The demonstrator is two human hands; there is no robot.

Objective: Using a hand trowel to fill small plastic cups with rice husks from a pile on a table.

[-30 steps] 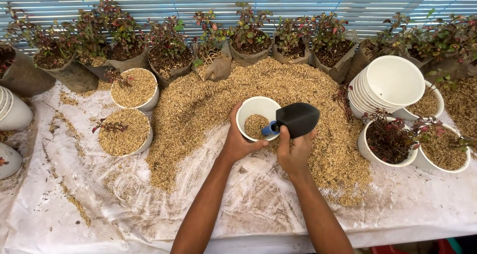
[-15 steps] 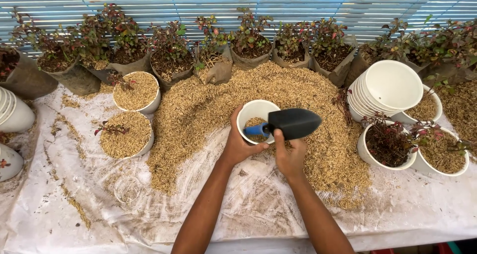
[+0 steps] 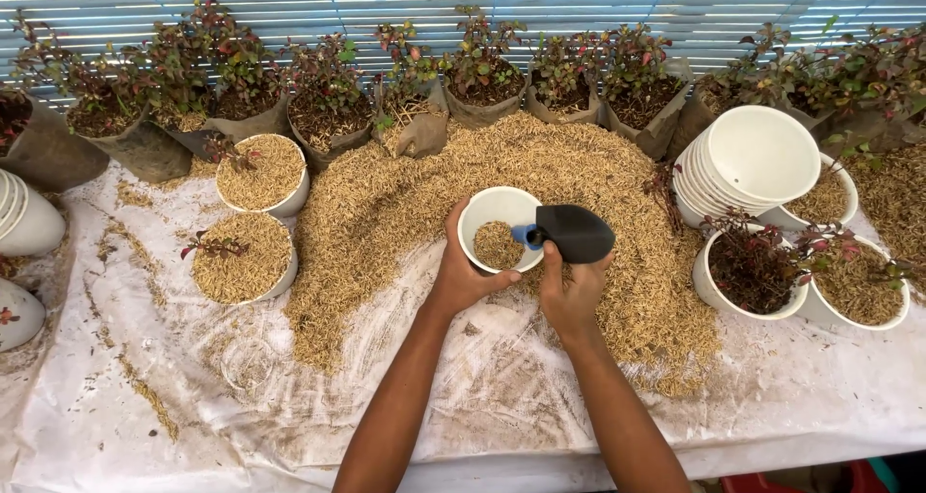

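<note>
My left hand (image 3: 465,273) grips a white pot (image 3: 500,228) from its lower left, tilting it toward me; a little tan husk lies inside. My right hand (image 3: 569,295) holds a black scoop (image 3: 575,233) with a blue handle, its blade lying to the right of the pot's rim. Both sit over a big heap of tan rice husk (image 3: 405,204) spread on a white plastic sheet (image 3: 502,397).
A stack of empty white pots (image 3: 757,160) lies at right, above pots holding red-leaved seedlings (image 3: 757,266). Two husk-filled pots (image 3: 253,257) stand at left. Dark nursery bags with plants (image 3: 318,102) line the back against a slatted blue wall.
The scoop has turned and swung right of the pot's rim, now lying flatter. The pot holds husk at its bottom. The left hand keeps its hold.
</note>
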